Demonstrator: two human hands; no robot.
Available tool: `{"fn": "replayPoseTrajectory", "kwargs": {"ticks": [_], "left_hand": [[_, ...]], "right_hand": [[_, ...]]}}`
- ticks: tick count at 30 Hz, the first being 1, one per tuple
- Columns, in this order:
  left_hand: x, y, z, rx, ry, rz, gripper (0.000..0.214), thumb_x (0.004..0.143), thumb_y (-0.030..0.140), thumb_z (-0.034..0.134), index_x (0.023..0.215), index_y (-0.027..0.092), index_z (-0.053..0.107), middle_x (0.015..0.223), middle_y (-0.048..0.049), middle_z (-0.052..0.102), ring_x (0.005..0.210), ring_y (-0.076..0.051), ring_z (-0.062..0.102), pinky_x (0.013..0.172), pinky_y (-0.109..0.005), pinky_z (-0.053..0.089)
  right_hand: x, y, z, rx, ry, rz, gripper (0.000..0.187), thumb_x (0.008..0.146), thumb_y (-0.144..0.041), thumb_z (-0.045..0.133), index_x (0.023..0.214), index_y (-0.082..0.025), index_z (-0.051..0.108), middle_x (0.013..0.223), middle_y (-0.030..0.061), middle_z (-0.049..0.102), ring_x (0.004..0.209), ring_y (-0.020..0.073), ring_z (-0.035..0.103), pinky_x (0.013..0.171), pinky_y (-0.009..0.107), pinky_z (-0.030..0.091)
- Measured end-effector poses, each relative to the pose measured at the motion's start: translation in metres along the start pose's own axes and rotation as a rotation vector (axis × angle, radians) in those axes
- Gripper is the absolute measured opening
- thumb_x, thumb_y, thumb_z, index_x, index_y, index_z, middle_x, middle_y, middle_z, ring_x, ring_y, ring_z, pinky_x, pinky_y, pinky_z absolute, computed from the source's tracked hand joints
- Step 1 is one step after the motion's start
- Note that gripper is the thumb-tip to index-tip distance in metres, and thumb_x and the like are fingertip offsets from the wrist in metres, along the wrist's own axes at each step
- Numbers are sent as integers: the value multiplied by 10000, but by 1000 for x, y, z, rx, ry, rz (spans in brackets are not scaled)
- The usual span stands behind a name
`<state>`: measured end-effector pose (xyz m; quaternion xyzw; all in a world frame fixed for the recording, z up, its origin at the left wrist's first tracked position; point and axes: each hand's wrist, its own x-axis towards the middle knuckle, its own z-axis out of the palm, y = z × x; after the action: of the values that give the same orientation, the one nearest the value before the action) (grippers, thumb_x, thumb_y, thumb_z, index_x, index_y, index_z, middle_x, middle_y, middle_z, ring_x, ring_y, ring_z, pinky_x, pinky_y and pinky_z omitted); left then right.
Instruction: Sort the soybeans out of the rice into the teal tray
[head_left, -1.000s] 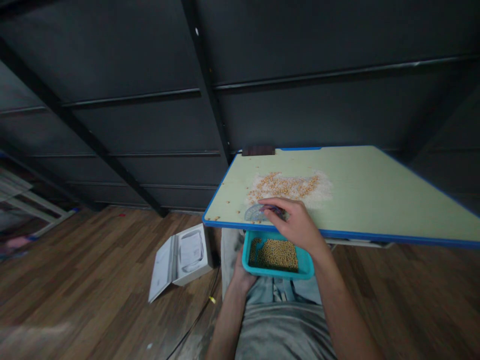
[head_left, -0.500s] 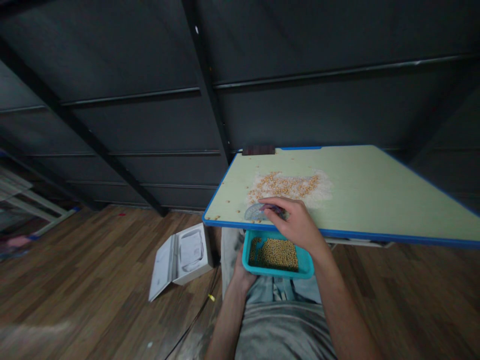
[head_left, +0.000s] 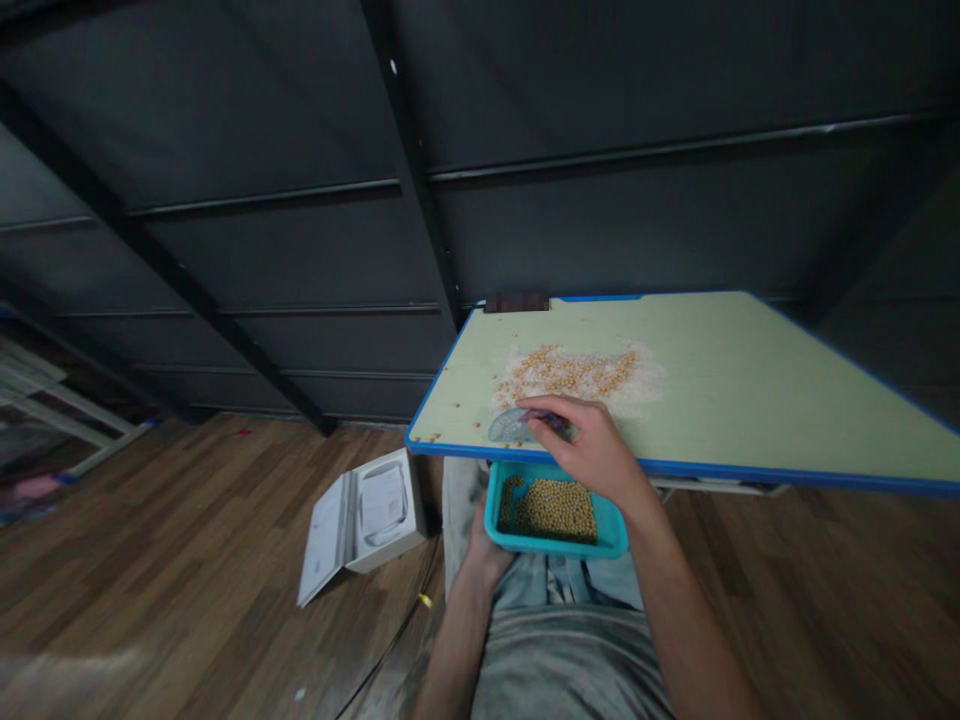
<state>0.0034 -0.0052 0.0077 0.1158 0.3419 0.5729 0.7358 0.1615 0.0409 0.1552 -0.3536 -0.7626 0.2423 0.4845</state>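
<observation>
My right hand [head_left: 592,450] rests at the near edge of a pale green table with a blue rim [head_left: 750,390], its fingers closed on a clear half-round plastic protractor [head_left: 511,427]. Just beyond it lies a patch of white grains mixed with yellow beans [head_left: 574,370]. Below the table edge my left hand [head_left: 480,545] grips the underside of a teal tray [head_left: 551,512] filled with yellow beans, held over my lap. A few stray beans dot the table's left part.
An open white box [head_left: 364,520] lies on the wooden floor to the left, with a thin cable near it. A dark metal wall with slanted beams rises behind the table. A small dark block [head_left: 516,301] sits at the table's far edge.
</observation>
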Motion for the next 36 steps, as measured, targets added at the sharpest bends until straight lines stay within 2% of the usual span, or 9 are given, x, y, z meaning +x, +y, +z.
{"fn": "replayPoseTrajectory", "kwargs": {"ticks": [4, 11, 17, 23, 31, 36], "left_hand": [[0, 0, 0, 5, -1, 2, 257, 882, 347, 651, 1021, 175, 783, 1154, -94, 803, 1323, -338, 600, 1180, -482, 412], [3, -2, -5, -13, 10, 15, 252, 930, 310, 593, 1032, 191, 791, 1094, -58, 819, 1297, -306, 624, 1158, -453, 439], [2, -3, -6, -29, 5, -4, 268, 921, 332, 616, 1059, 188, 794, 1117, -60, 815, 1312, -316, 613, 1155, -454, 447], [6, -3, -7, -40, 19, -13, 293, 893, 338, 653, 1095, 162, 772, 1159, -96, 803, 1341, -309, 592, 1186, -450, 414], [7, -5, -11, -31, 26, 0, 355, 867, 342, 668, 1157, 151, 740, 1183, -112, 793, 1342, -314, 593, 1160, -458, 446], [6, -3, -9, -45, 46, -11, 326, 888, 361, 644, 1112, 152, 756, 1175, -115, 796, 1359, -318, 576, 1156, -448, 449]], "right_hand": [[0, 1, 0, 6, 5, -2, 305, 908, -161, 635, 1150, -300, 760, 1085, 14, 802, 961, 216, 740, 894, 411, 584], [0, -1, 0, 8, -2, -6, 311, 912, -146, 630, 1153, -297, 757, 1103, 11, 799, 974, 206, 738, 899, 399, 577], [1, -2, -1, 11, -3, 3, 304, 913, -159, 629, 1151, -297, 758, 1101, 15, 800, 982, 213, 739, 905, 405, 574], [1, -1, 0, 20, -2, 5, 303, 906, -159, 639, 1147, -293, 764, 1083, 9, 804, 966, 206, 742, 902, 393, 573], [1, 0, 0, 42, -6, 13, 294, 915, -166, 643, 1154, -285, 766, 1088, 14, 802, 971, 204, 737, 906, 388, 568], [0, -1, 0, 50, -12, 16, 294, 913, -162, 647, 1151, -284, 768, 1081, 10, 803, 952, 198, 738, 891, 377, 571]]}}
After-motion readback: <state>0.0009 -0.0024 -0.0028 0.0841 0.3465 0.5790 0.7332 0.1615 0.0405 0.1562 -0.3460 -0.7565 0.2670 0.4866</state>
